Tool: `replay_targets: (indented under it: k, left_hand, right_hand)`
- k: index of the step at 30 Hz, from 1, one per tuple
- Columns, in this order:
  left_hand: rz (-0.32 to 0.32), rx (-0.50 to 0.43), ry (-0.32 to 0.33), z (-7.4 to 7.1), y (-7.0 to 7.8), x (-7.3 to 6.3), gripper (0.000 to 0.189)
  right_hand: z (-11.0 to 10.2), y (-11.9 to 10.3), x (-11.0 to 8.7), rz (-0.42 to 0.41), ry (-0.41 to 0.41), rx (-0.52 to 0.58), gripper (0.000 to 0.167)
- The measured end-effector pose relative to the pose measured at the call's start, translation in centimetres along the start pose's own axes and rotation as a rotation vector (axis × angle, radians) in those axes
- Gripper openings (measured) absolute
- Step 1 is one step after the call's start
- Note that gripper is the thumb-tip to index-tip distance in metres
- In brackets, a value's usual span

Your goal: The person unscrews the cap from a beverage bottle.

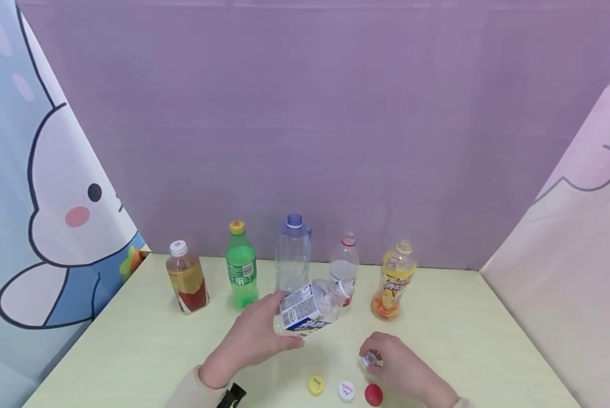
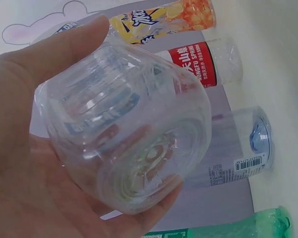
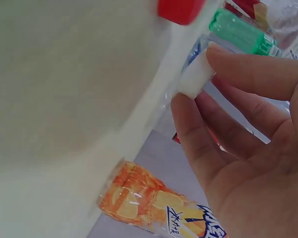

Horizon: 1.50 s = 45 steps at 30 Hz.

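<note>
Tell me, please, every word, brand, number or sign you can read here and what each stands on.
"山泉": red-labelled bottle
"ONGFU SPRING": same bottle, first letter unclear
Too small, stylised or blurred to read: print on the held bottle, loose yellow cap, loose white cap, amber bottle, green bottle, orange drink bottle; barcode digits on the tall clear bottle.

A person's bare left hand [image 1: 259,335] and bare right hand [image 1: 394,365], plain cream left sleeve [image 1: 189,391] ending at the wrist, dark black band [image 1: 233,393] with a small yellowish mark beside that cuff, pale cream right sleeve [image 1: 463,403], only a sliver visible.
</note>
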<state>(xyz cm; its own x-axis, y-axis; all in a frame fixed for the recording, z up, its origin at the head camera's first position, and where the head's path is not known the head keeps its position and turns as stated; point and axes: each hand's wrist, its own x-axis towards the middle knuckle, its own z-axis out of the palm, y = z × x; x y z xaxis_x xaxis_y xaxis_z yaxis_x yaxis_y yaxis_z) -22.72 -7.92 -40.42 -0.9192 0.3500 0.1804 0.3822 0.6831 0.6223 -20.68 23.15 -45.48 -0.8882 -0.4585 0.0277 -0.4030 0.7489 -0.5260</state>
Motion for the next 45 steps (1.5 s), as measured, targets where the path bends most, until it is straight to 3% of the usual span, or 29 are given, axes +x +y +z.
replay_targets:
  k: [19, 27, 31, 36, 40, 45]
  left_hand:
    - [0.020, -0.004, -0.010, 1.2, 0.2, 0.1, 0.088]
    - [0.026, -0.032, -0.022, 1.9, 0.1, 0.5, 0.081]
    - [0.012, -0.092, -0.021, 2.4, 0.1, 0.7, 0.083]
    - [-0.014, -0.200, 0.053, 3.5, 0.5, 1.0, 0.084]
    - [-0.033, -0.266, 0.108, 4.5, 1.0, 1.0, 0.085]
    - [-0.046, -0.313, 0.078, 5.8, 1.6, 1.0, 0.083]
  right_hand:
    - [0.7, 0.3, 0.2, 0.088, -0.114, -0.023, 0.017]
    - [-0.2, 0.0, 0.1, 0.025, -0.025, -0.002, 0.012]
    - [-0.6, -1.2, 0.5, 0.053, 0.078, 0.115, 0.025]
    - [-0.9, -3.0, 1.9, 0.008, 0.220, 0.399, 0.049]
    - [-1.1, -4.0, 2.9, -0.047, 0.224, 0.620, 0.055]
    - [-1.1, -4.2, 3.4, -0.070, 0.185, 0.793, 0.068]
